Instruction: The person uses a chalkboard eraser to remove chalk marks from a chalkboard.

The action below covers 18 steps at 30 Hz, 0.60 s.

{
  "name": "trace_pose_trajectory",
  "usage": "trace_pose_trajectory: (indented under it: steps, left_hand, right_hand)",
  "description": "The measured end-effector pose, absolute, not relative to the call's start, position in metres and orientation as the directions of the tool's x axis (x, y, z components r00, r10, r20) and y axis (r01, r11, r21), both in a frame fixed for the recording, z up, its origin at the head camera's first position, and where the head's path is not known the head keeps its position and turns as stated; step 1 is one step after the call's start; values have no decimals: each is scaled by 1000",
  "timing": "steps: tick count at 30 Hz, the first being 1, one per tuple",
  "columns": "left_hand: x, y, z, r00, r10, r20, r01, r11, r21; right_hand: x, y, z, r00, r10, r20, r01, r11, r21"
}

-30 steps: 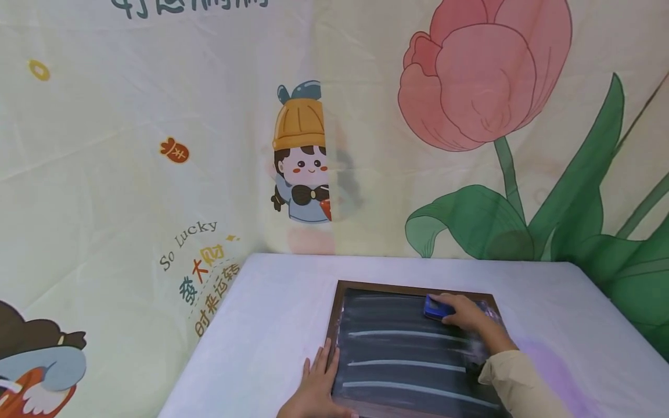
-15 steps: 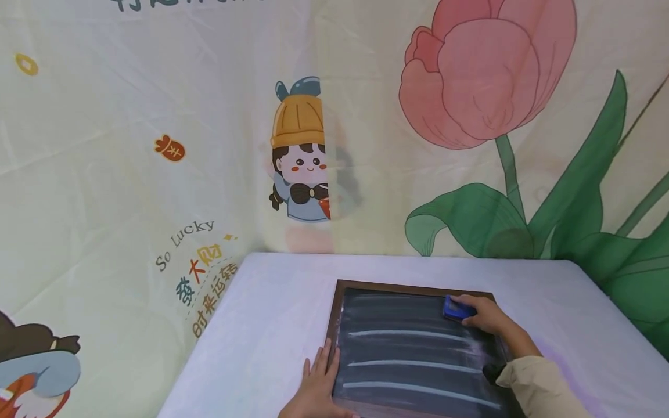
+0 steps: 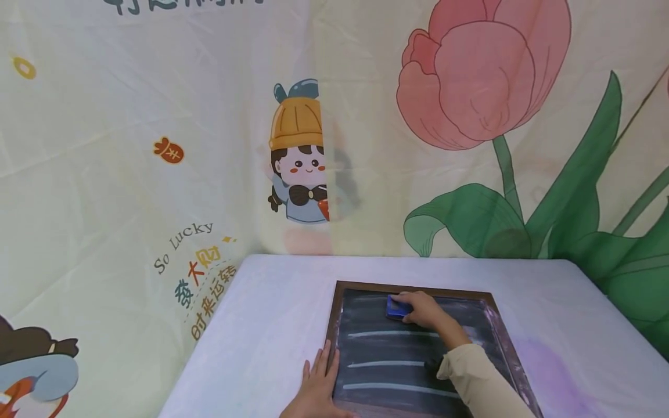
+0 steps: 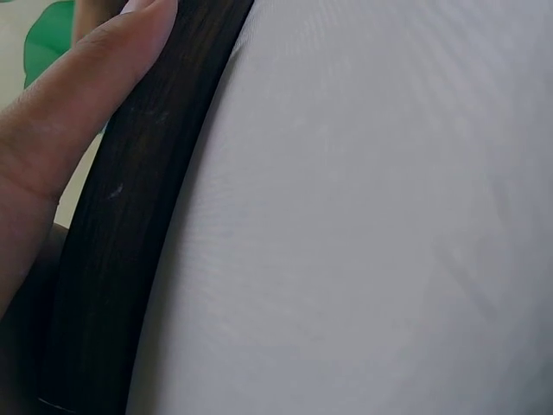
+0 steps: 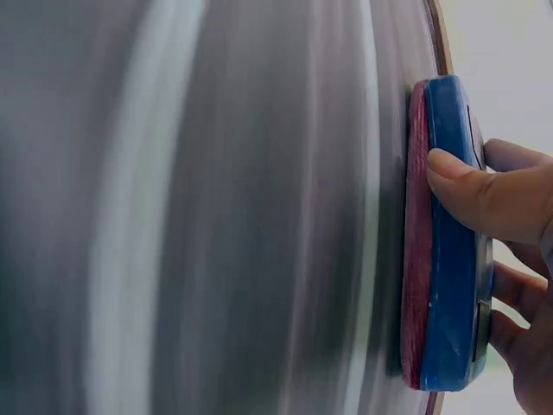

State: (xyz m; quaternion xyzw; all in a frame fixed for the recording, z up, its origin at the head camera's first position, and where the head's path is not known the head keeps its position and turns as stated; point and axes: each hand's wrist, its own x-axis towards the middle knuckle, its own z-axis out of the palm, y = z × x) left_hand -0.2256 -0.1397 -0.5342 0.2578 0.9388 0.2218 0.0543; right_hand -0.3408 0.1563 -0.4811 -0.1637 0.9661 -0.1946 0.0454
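A blackboard (image 3: pixel 376 350) in a brown wooden frame (image 4: pixel 130 216) lies on the white-covered table. Pale chalk lines (image 3: pixel 387 364) cross its dark surface. My right hand (image 3: pixel 425 310) grips a blue blackboard eraser (image 3: pixel 397 308) near the top of the board, left of its middle. In the right wrist view, thumb and fingers hold the eraser's blue back (image 5: pixel 454 259), and its reddish felt pad (image 5: pixel 416 259) faces the board. My left hand (image 3: pixel 317 384) rests at the board's lower left corner, fingers straight along the left edge. Its thumb (image 4: pixel 104 78) lies on the frame.
White cloth covers the table (image 3: pixel 277 307), with a purple tint (image 3: pixel 549 371) right of the board. Behind stands a printed backdrop with a pink tulip (image 3: pixel 486 75) and a cartoon figure (image 3: pixel 303 168). A dark object (image 3: pixel 431 367) sits at the right wrist.
My right hand first slid the eraser right along the board's top, then swept it back left past its starting place. The left hand has stayed put. The chalk lines below remain.
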Motion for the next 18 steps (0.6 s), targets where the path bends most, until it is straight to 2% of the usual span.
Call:
trace_pose_trajectory:
  steps: [4, 10, 13, 18]
  left_hand:
    - [-224, -139, -531, -865, 502, -18, 440, 774, 454]
    - [-223, -141, -529, -869, 493, -45, 416, 776, 473]
    - [-224, -141, -529, -870, 488, -64, 401, 778, 485]
    - [-225, -140, -529, -865, 494, -86, 394, 776, 492]
  right_hand:
    - [-344, 114, -481, -934, -357, -15, -324, 866, -380]
    - [-346, 63, -480, -913, -407, 11, -391, 870, -302]
    - [-346, 49, -481, -902, -433, 12, -419, 865, -275]
    - [-342, 44, -480, -912, -409, 3, -394, 875, -282]
